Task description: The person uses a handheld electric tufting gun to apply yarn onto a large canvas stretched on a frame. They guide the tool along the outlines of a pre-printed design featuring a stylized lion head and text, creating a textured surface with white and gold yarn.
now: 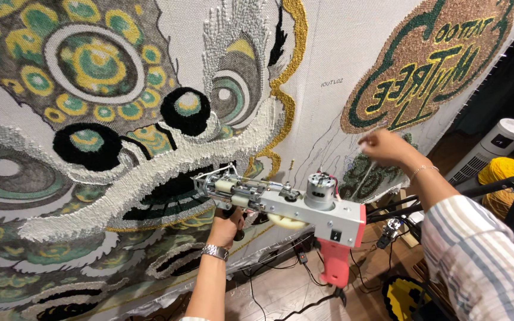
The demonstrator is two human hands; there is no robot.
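Grey-metal tufting gun (pixel 281 205) lies roughly level, needle end pointing left into the rug cloth (pixel 328 65), pink handle down. My left hand (pixel 226 229) grips its front handle; right hand (pixel 383 147) pinches yarn.

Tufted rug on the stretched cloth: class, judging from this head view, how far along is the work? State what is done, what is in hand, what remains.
Done: the creature's eyes, white fur and black patches on the big design are filled with yarn. In hand: the left hand grips the tufting gun at the cloth, while the right hand touches the cloth. Left: bare backing cloth with thin drawn outlines beside the gold border.
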